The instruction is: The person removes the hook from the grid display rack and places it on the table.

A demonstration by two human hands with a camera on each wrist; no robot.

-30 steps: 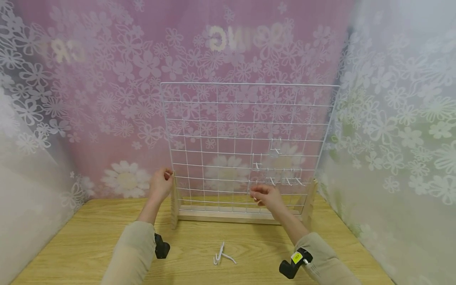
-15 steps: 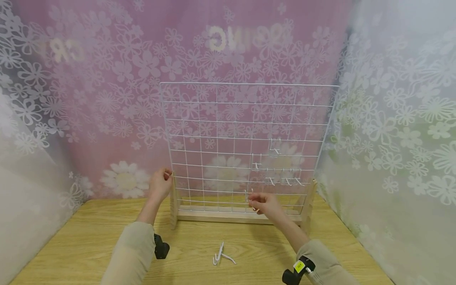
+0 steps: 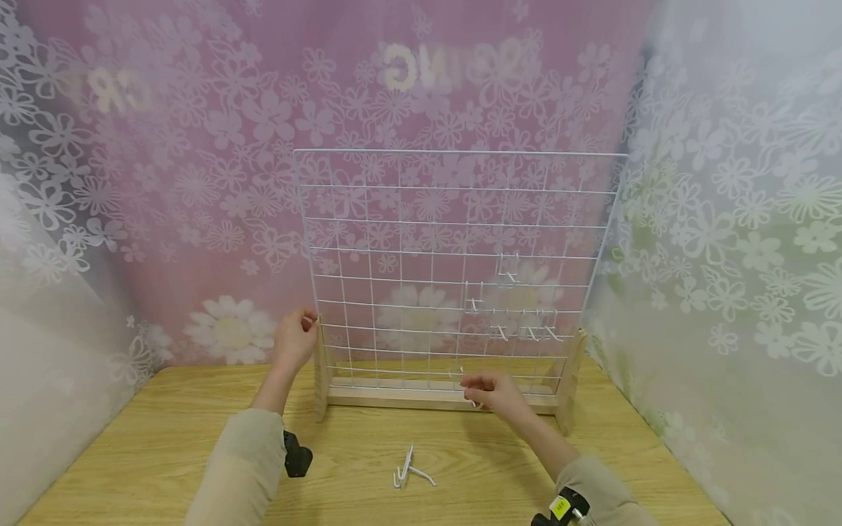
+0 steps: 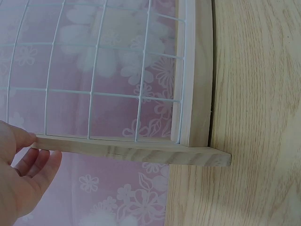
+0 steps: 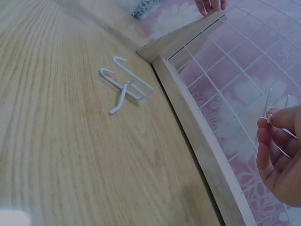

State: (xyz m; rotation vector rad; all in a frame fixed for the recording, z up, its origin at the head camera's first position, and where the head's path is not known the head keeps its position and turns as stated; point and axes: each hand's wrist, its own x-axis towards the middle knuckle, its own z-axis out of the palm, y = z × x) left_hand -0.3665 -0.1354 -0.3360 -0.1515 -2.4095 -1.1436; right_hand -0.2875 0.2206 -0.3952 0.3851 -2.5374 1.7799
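Observation:
A white wire grid panel (image 3: 460,152) stands upright in a wooden base (image 3: 395,398). At its left side my left hand (image 3: 294,342) pinches the top end of the wooden upright (image 4: 108,149), beside the panel's edge. My right hand (image 3: 496,397) is at the panel's lower right part, in front of the bottom wires. Thumb and fingers there pinch a white wire hook (image 5: 269,117), whose two prongs point up near the grid. Whether those prongs touch a wire, I cannot tell. Another white hook (image 3: 408,466) lies on the table in front of the base.
Several white hooks hang on the panel's right half, among them an upper hook (image 3: 509,277) and a middle hook (image 3: 473,305). The wood-grain table (image 3: 355,467) extends in front. Behind hangs a pink flowered curtain (image 3: 197,183), with pale flowered sheets at both sides.
My right hand has moved down along the grid with the hook, to just above the base's crossbar. The left hand has stayed in place. The hook on the table has not moved.

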